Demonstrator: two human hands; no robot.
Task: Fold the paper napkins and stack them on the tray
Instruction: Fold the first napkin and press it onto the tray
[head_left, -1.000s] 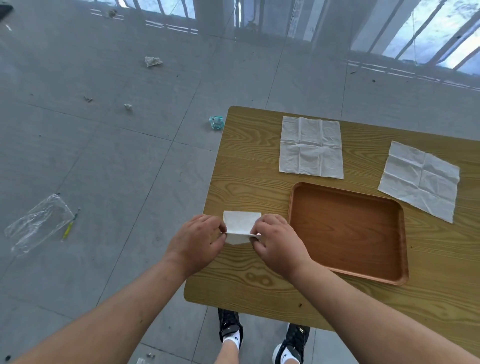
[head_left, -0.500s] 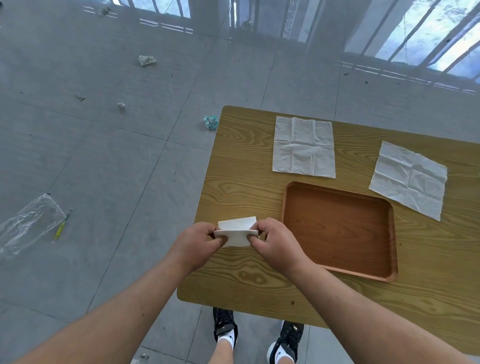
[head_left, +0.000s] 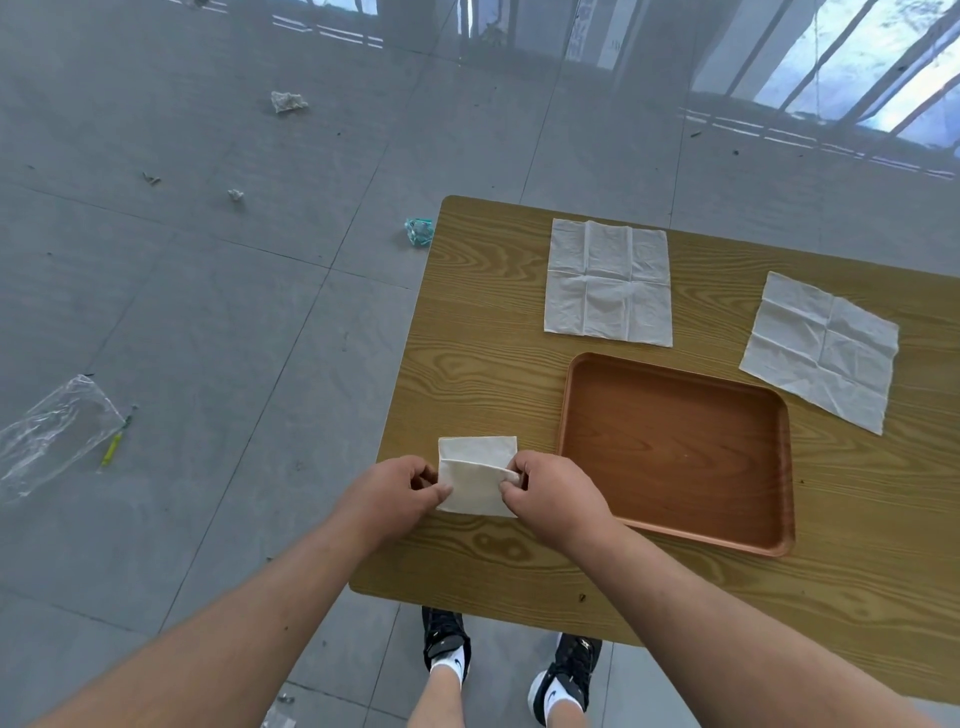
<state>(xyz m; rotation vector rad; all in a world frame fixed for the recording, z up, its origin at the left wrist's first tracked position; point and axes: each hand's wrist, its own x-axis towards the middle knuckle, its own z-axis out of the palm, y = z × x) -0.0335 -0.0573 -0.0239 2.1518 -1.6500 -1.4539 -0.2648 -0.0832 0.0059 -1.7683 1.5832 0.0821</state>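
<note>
A small folded napkin (head_left: 477, 475), off-white and soft-looking, is lying near the desk's (head_left: 467, 322) left edge, toward the front left corner and just left of the tray (head_left: 675, 452). It is folded down to a compact rectangle, with an upper flap forming a slanted crease across its face. The left hand (head_left: 392, 493) is pinching the napkin's left side between thumb and curled fingers, and the right hand (head_left: 556, 496) is pinching its right side the same way, fingertips closed on the loose flap's edge.

The tray is sitting near the middle of the desk, a shallow brown rectangle with rounded corners, a raised rim and a smooth wood-grain floor (nothing is lying in it).

Two more napkins are lying flat and unfolded toward the far edge. The nearer-left one (head_left: 608, 283) is resting just beyond the tray's far rim, a thin matte sheet showing a grid of old fold lines. The other (head_left: 821, 351) is lying toward the right side, turned at an angle, lightly wrinkled and crossed by creases, close to the tray's far right corner.

The desk itself is showing a yellowish veneer with bold swirling grain and rounded corners. Below its front edge, black shoes (head_left: 447, 639) with white socks are standing on glossy grey floor tiles (head_left: 208, 312), where a crumpled clear plastic bag (head_left: 52, 431) is lying well to the left.
</note>
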